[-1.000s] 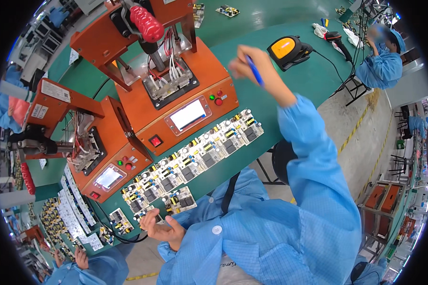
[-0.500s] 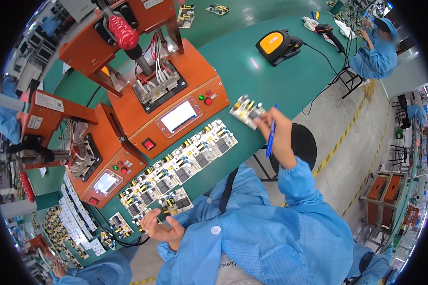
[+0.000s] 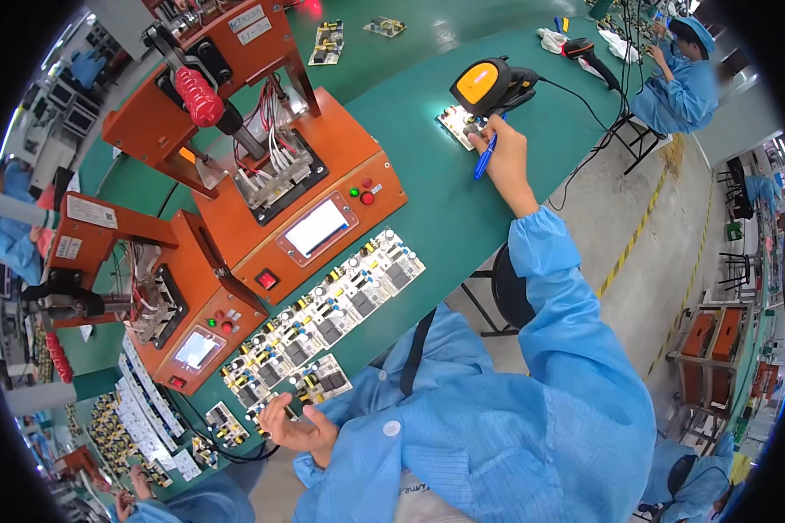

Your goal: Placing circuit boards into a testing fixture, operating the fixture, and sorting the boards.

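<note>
My right hand reaches far out over the green table, its fingers closed on the near edge of a small white circuit board. A blue pen is also tucked in that hand. The board lies under the head of a black and yellow barcode scanner, and bright light falls on its left end. My left hand is at the table's near edge, palm up with fingers apart, holding nothing. Beside it lies a loose circuit board, in front of a row of joined boards with dark and yellow parts.
Two orange test fixtures, a larger one and a smaller one, stand behind the row. Further boards lie at the back. A second scanner and dark cables are at the right. A co-worker sits at the far right.
My right hand has moved away from me with the circuit board and pen, bringing the board from open table to beneath the scanner. My left hand has stayed nearly in place.
</note>
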Motion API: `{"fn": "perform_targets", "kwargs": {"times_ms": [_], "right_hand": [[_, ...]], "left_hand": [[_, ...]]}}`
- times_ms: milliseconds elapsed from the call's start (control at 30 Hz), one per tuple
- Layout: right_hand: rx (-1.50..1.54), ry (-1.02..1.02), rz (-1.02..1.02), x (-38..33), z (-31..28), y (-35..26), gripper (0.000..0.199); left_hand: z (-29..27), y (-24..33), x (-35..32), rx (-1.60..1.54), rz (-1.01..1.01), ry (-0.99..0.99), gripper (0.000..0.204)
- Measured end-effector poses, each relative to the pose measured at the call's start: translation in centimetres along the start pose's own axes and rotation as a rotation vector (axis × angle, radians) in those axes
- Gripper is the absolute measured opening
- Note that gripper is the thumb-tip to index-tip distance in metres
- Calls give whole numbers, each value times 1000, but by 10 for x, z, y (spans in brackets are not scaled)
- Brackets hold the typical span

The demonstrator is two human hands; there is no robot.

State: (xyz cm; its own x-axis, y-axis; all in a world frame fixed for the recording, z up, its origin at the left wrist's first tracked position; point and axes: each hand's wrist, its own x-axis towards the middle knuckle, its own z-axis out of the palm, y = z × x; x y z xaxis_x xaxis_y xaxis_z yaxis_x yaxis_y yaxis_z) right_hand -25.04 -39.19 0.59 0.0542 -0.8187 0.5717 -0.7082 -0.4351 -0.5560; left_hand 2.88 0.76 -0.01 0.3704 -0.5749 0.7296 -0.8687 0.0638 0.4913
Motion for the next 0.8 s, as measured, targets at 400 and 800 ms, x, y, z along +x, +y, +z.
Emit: {"fn": "perform_targets", "kwargs": {"times_ms": [400,800], "right_hand": [[127,-158,-124,21,48,-49,32],[672,-355,-143,81,99,-91,31]], "left_hand": [[-2,1,2,27,-2,-2,34],[-12,0,-7,87,-93,59,37]]}}
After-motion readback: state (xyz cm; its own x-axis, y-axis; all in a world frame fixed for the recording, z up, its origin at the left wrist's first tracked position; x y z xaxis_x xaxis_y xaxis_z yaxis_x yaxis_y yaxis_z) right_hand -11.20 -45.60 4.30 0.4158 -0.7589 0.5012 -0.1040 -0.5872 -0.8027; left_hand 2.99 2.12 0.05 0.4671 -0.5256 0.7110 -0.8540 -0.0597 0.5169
